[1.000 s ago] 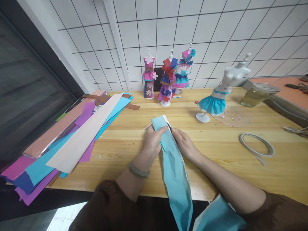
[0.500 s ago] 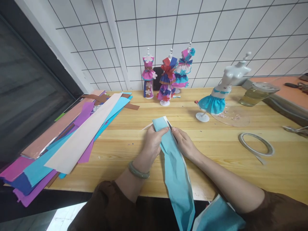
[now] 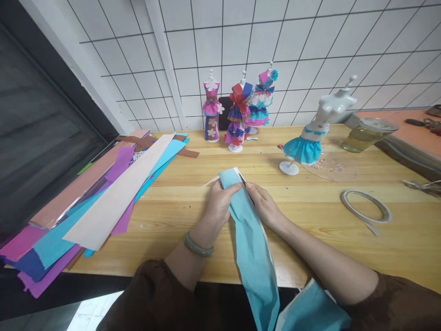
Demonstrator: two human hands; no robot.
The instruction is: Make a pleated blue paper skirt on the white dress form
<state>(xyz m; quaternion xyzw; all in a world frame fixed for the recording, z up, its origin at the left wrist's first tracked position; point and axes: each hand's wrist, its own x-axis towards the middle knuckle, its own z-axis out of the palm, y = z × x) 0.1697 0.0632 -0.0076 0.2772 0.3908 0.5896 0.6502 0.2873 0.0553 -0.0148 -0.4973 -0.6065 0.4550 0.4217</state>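
Note:
A long light-blue crepe paper strip (image 3: 253, 248) runs from mid-table down over the front edge, with a white band along its right side. My left hand (image 3: 217, 201) grips its upper end, thumb on top and fingers underneath. A thin white strip (image 3: 211, 181) sticks out left of that hand. Closed around a slim dark pointed tool (image 3: 242, 178), my right hand (image 3: 263, 202) is at the paper's right edge near the top. The tool's kind is unclear, as fingers cover most of it. Another part of blue paper (image 3: 312, 310) hangs below my right forearm.
Layered coloured paper strips (image 3: 103, 197) cover the left. Dressed mini mannequins (image 3: 237, 110) stand by the tiled wall. Another mannequin (image 3: 332, 110) wears a blue skirt at right, near a lidded cup (image 3: 368, 134). A tape roll (image 3: 367, 207) and metal scissors-like tool (image 3: 425, 186) lie on the right.

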